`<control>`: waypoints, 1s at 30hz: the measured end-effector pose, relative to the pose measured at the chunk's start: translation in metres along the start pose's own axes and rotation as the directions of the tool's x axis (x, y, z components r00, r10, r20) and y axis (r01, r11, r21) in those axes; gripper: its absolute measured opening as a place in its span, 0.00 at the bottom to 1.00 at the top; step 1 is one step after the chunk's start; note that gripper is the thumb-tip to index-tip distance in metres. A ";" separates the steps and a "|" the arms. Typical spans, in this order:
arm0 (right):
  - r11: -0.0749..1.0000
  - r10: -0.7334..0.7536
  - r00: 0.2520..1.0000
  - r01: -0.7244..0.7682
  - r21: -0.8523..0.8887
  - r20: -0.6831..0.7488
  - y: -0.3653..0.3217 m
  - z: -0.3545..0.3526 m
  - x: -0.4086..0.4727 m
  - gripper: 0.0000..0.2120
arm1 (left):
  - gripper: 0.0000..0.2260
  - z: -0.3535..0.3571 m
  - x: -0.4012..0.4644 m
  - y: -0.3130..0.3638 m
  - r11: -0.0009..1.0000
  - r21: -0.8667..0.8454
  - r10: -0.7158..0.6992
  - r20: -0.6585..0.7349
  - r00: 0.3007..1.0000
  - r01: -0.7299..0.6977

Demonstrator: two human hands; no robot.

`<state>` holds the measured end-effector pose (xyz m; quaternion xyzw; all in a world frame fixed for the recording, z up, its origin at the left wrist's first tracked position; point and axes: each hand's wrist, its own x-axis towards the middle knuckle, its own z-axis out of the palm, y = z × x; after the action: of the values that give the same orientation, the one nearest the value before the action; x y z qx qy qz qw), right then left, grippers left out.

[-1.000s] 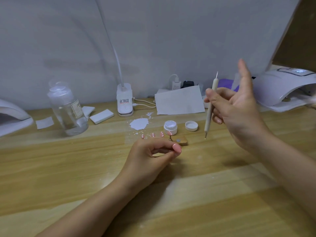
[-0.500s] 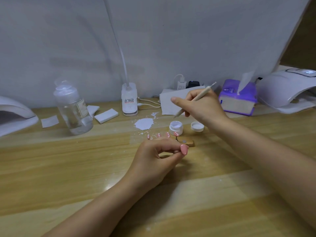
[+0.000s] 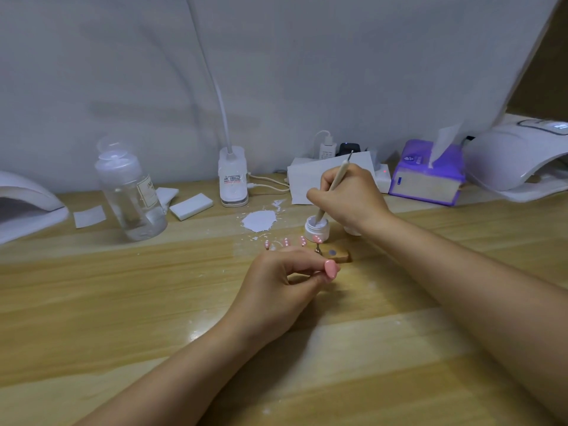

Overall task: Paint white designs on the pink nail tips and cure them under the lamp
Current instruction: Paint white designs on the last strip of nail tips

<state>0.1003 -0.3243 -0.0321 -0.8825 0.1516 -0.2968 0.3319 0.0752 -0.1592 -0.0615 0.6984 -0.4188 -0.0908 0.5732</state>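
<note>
Your right hand (image 3: 350, 195) pinches the dotting tool (image 3: 333, 187) like a pen, fingers curled round its shaft, and its lower tip dips into the small open jar of white paint (image 3: 317, 226) just far of the nail stand. The jar's lid (image 3: 352, 230) shows only partly, just right of the jar behind your wrist. Your left hand (image 3: 276, 287) rests on the wooden table (image 3: 123, 302), thumb and forefinger pinching a plain pink nail tip (image 3: 331, 269) near its right end. Just beyond those fingers, a row of pink nail tips with white dots (image 3: 292, 241) stands on the small wooden stand (image 3: 336, 255); whether your hand touches the stand, you cannot tell. A white paint smear (image 3: 258, 220) lies on the table left of the jar. Further left stands a clear bottle (image 3: 130, 192), with white pads (image 3: 190, 206) beside it. One curing lamp (image 3: 519, 161) sits at the far right, next to a purple tissue box (image 3: 427, 176); another lamp (image 3: 27, 201) sits at the left edge.
</note>
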 end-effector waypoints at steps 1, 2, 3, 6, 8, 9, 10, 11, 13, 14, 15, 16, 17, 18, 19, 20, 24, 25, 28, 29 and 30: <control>1.000 0.000 1.000 0.000 0.002 0.004 0.000 0.000 0.000 0.17 | 0.09 0.000 0.000 0.000 1.000 0.001 -0.003 0.001 1.000 0.003; 1.000 0.002 1.000 -0.002 0.001 0.006 0.000 0.000 0.000 0.17 | 0.09 0.000 0.000 0.000 1.000 0.002 -0.007 0.001 1.000 0.007; 1.000 0.004 1.000 -0.004 -0.002 0.009 0.000 0.000 0.000 0.17 | 0.08 0.000 0.000 -0.001 1.000 0.003 -0.009 0.001 1.000 0.009; 1.000 0.002 1.000 -0.002 0.009 0.013 0.001 -0.001 0.001 0.17 | 0.06 0.000 0.000 -0.002 1.000 0.011 -0.008 0.002 1.000 0.007; 1.000 0.000 1.000 0.000 0.003 0.020 0.001 -0.001 0.000 0.17 | 0.06 0.001 0.000 -0.002 1.000 0.013 0.001 0.002 1.000 -0.001; 1.000 0.000 1.000 0.000 0.003 0.021 0.001 -0.002 0.000 0.17 | 0.06 0.001 0.000 -0.002 1.000 0.016 0.003 0.002 1.000 -0.003; 1.000 0.000 1.000 0.000 0.008 0.018 0.002 -0.002 0.000 0.17 | 0.05 0.001 0.000 -0.002 1.000 0.019 0.004 0.002 1.000 -0.004; 1.000 -0.002 1.000 0.002 0.014 0.012 0.002 -0.002 0.000 0.17 | 0.05 0.001 0.000 -0.002 1.000 0.024 0.005 0.000 1.000 -0.005; 1.000 0.001 1.000 -0.001 0.017 0.009 0.002 -0.002 -0.001 0.17 | 0.05 0.001 0.000 -0.003 0.999 0.033 0.008 -0.006 1.000 -0.008; 1.000 0.006 1.000 -0.006 0.020 0.006 0.003 -0.003 -0.001 0.16 | 0.05 0.001 0.000 -0.002 0.999 0.036 0.008 -0.007 1.000 -0.007; 1.000 0.011 1.000 -0.011 0.026 -0.003 0.003 -0.003 -0.001 0.16 | 0.05 0.001 0.000 -0.003 0.999 0.040 0.008 -0.008 1.000 -0.008; 0.999 0.014 1.000 -0.014 0.029 -0.012 0.004 -0.004 -0.001 0.17 | 0.05 0.001 0.000 -0.003 0.999 0.045 0.011 -0.008 1.000 -0.011; 1.000 0.016 1.000 -0.016 0.027 -0.013 0.004 -0.004 -0.001 0.17 | 0.05 0.001 0.000 -0.003 0.999 0.053 0.014 -0.008 1.000 -0.014; 1.000 0.017 1.000 -0.017 0.023 -0.006 0.004 -0.004 -0.002 0.17 | 0.06 0.001 0.000 -0.003 0.998 0.060 0.017 -0.010 1.000 -0.016; 1.000 0.017 1.000 -0.017 0.023 -0.003 0.004 -0.004 -0.002 0.17 | 0.06 0.001 0.000 -0.003 0.998 0.067 0.018 -0.012 1.000 -0.017; 0.999 0.016 1.000 -0.016 0.029 -0.008 0.004 -0.005 -0.002 0.17 | 0.05 0.001 0.000 -0.003 0.997 0.073 0.019 -0.016 1.000 -0.018; 0.999 0.009 1.000 -0.009 0.045 -0.007 0.004 -0.006 -0.003 0.17 | 0.06 0.001 0.000 -0.003 0.996 0.086 0.024 -0.021 0.999 -0.022; 0.999 0.005 1.000 -0.004 0.048 -0.016 0.004 -0.006 -0.003 0.17 | 0.06 0.001 0.001 -0.003 0.996 0.089 0.026 -0.020 0.999 -0.024; 0.999 -0.002 1.000 0.003 0.051 -0.029 0.004 -0.006 -0.003 0.17 | 0.06 0.001 0.001 -0.003 0.996 0.083 0.022 -0.018 1.000 -0.020; 0.999 0.002 1.000 -0.002 0.042 -0.013 0.004 -0.006 -0.003 0.17 | 0.06 0.001 0.001 -0.003 0.996 0.082 0.020 -0.018 1.000 -0.018; 0.999 0.006 1.000 -0.006 0.041 -0.004 0.004 -0.006 -0.004 0.17 | 0.05 0.001 0.001 -0.003 0.996 0.084 0.018 -0.018 1.000 -0.016</control>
<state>0.0934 -0.3284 -0.0325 -0.8745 0.1488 -0.3006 0.3504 0.0766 -0.1610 -0.0645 0.7189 -0.4229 -0.0618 0.5482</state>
